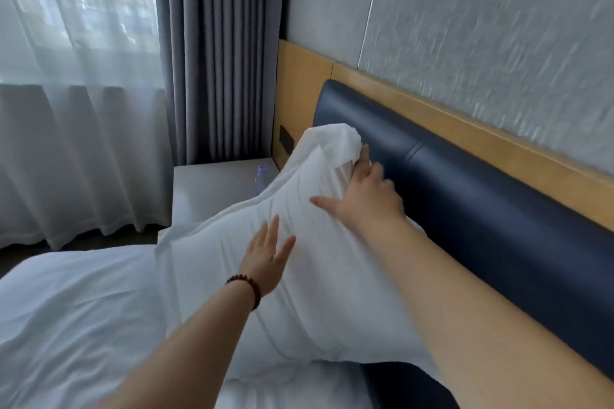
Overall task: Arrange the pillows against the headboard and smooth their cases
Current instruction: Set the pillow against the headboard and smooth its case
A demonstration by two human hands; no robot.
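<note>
**White cotton pillow (315, 292) propped, case not yet smooth**

White and plump, it leans tilted against the navy padded leather headboard (481, 209), its lower edge on the white-sheeted bed (83, 309). The left hand (267, 259), with a dark beaded bracelet (246, 285) at the wrist, lies flat on the pillow's face, fingers straight and spread. The right hand (365, 196) reaches to the bunched upper corner beside the headboard, thumb splayed on the cloth. Its fingers are blurred, so whether they pinch the case or only press it I cannot tell.

Judging by this, placing is nearly done and smoothing is in hand: creases cross the face and the top corner is gathered. Only one pillow shows, so any others are probably yet to be set.
</note>
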